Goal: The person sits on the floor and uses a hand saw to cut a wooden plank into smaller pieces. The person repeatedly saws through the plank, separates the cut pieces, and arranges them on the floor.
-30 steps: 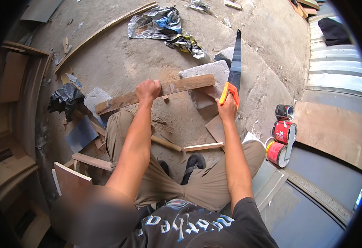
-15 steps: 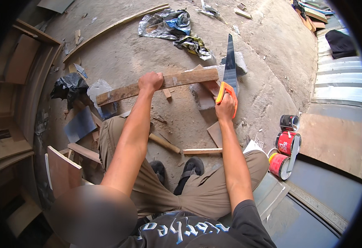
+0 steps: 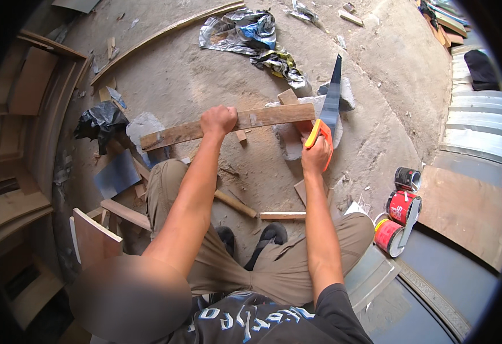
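My left hand (image 3: 218, 119) is closed over the middle of a long wooden plank (image 3: 176, 135), pressing it from above. The plank lies crosswise, its left end by a pale stone block (image 3: 146, 127) and its right end over another block (image 3: 288, 140). A second, shorter wood piece (image 3: 289, 97) crosses under that right end. In my right hand (image 3: 318, 152) is the orange handle of a handsaw (image 3: 332, 94), its dark blade pointing away and up, just right of the plank's end. Whether blade and plank touch, I cannot tell.
Several cans (image 3: 403, 206) stand right of my knee, near metal sheets and a board (image 3: 463, 209). Crumpled foil (image 3: 242, 31) and a long wood strip (image 3: 165, 40) lie beyond. A round wooden handle (image 3: 235, 203) lies before my feet; wooden shelving (image 3: 18, 195) lines the left.
The whole view has shifted, so the scene sits farther right and lower. The saw leans slightly more to the right. Both hands keep their grips.
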A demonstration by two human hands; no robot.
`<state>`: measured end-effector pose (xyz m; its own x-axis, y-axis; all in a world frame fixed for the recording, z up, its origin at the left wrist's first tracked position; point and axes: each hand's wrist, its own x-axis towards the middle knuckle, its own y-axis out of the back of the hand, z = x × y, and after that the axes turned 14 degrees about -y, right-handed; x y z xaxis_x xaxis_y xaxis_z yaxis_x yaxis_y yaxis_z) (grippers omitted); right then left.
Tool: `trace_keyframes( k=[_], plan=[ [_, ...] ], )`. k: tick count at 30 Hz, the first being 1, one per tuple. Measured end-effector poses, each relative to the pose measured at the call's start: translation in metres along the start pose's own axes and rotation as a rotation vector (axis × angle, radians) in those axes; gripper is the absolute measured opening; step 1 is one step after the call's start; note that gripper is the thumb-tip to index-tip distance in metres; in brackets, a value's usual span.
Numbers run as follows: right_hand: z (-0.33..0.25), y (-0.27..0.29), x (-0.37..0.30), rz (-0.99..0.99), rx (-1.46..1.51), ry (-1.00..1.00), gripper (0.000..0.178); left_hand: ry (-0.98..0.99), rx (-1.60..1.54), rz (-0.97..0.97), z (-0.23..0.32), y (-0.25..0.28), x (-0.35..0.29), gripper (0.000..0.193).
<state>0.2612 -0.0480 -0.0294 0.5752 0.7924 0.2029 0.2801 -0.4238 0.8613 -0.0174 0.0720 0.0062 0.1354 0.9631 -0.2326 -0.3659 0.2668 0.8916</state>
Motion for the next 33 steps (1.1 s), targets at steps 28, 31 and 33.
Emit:
trace_keyframes(
  k=[28, 31, 33],
  plan=[
    [-0.17, 0.158, -0.106, -0.586, 0.651, -0.403, 0.027, 0.007, 0.051, -0.049, -0.003, -0.002, 0.007, 0.05],
    [-0.175, 0.162, -0.108, -0.589, 0.591, -0.376, 0.029, 0.022, 0.027, -0.081, -0.001, -0.001, 0.007, 0.05],
    [-0.183, 0.165, -0.107, -0.576, 0.539, -0.349, 0.031, 0.017, 0.003, -0.069, -0.002, -0.002, 0.006, 0.049]
  ],
)
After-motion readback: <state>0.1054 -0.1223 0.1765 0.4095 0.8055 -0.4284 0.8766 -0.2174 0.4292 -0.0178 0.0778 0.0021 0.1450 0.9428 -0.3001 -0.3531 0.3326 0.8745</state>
